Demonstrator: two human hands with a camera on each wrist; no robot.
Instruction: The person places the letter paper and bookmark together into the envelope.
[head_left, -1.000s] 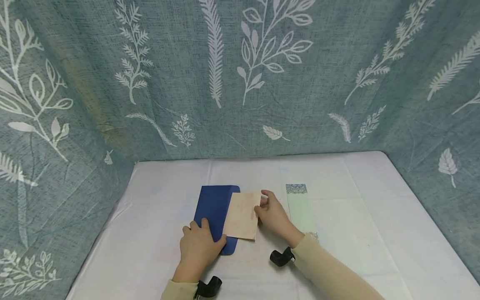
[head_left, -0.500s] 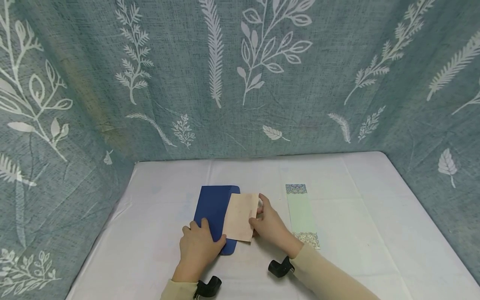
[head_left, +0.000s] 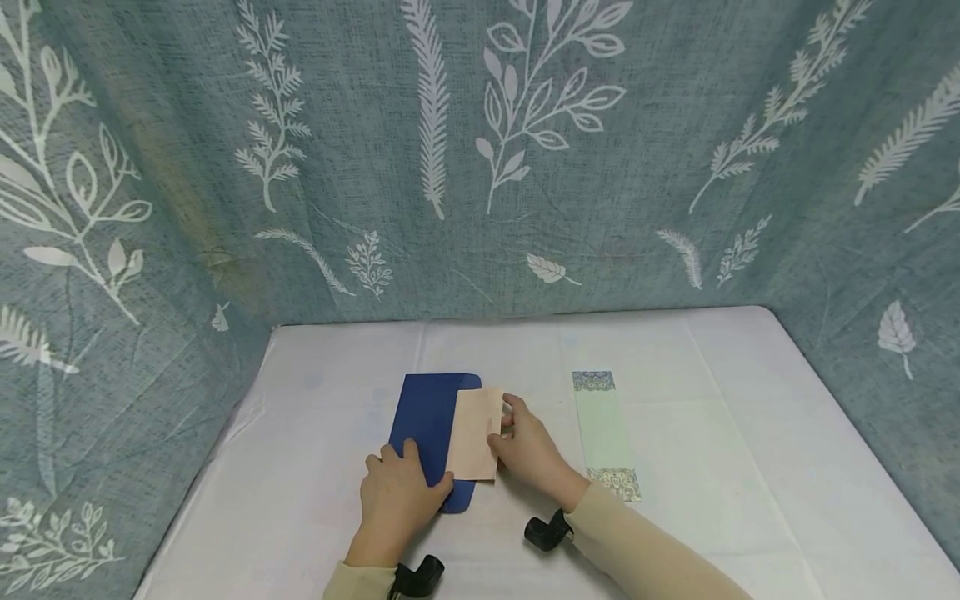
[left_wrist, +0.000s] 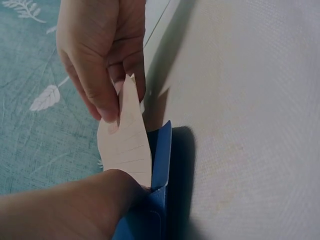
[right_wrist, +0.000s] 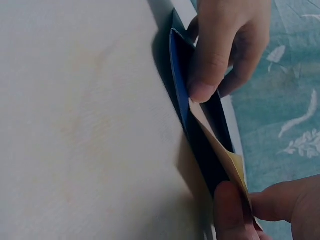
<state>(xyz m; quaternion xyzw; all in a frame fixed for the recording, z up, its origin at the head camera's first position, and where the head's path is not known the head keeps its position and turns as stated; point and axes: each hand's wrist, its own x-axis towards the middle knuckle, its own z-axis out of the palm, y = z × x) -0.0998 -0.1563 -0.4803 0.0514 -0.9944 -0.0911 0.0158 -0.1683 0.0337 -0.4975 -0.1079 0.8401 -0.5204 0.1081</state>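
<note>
A blue envelope point(head_left: 423, 408) lies on the white-covered table, its mouth and flap on the right. My left hand point(head_left: 397, 493) holds it at the lower left, fingers spread over its face and thumb at the mouth. In the right wrist view, that thumb point(right_wrist: 205, 90) sits at the edge of the opening. A folded cream paper point(head_left: 474, 437) stands partly inside the mouth; its inner end is hidden. My right hand point(head_left: 534, 446) pinches the paper's outer edge between thumb and fingers. Faint printed lines show on the paper point(left_wrist: 127, 145) in the left wrist view.
To the right lies a pale green strip point(head_left: 603, 433) with patterned bands at both ends. A black wrist camera point(head_left: 547, 531) sits below the right hand, another camera point(head_left: 420, 575) below the left. A leaf-patterned curtain point(head_left: 480, 167) hangs behind the table.
My right hand has moved left with the cream paper, and less of the paper shows outside the envelope. My left hand and the envelope stay in place.
</note>
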